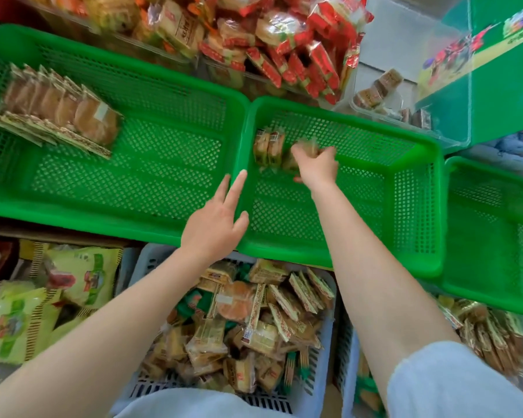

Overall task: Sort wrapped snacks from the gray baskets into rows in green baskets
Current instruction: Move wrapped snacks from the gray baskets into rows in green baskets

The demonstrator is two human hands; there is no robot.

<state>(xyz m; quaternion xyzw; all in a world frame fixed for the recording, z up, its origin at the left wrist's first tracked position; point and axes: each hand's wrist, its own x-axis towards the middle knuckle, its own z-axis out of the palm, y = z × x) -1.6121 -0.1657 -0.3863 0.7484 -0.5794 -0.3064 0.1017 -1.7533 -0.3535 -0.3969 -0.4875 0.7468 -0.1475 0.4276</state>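
Observation:
My right hand (316, 167) reaches into the middle green basket (411, 188) and is closed on a wrapped snack (307, 149), blurred, right beside two wrapped snacks (268, 149) standing at the basket's far left corner. My left hand (216, 224) hovers with fingers spread over the near rim between the middle basket and the left green basket (169, 182). The left basket holds a row of round wrapped cakes (64, 113) at its far left. Below my arms, a gray basket (320, 369) is piled with mixed wrapped snacks (254, 321).
A third green basket (495, 242) sits at the right. A second gray basket (349, 354) with gold-wrapped snacks (489, 336) stands at the lower right. Yellow-green bags (27, 312) lie at the lower left. Red and tan snack packs (269, 34) fill clear bins behind. A green display stand (495, 95) rises at the far right.

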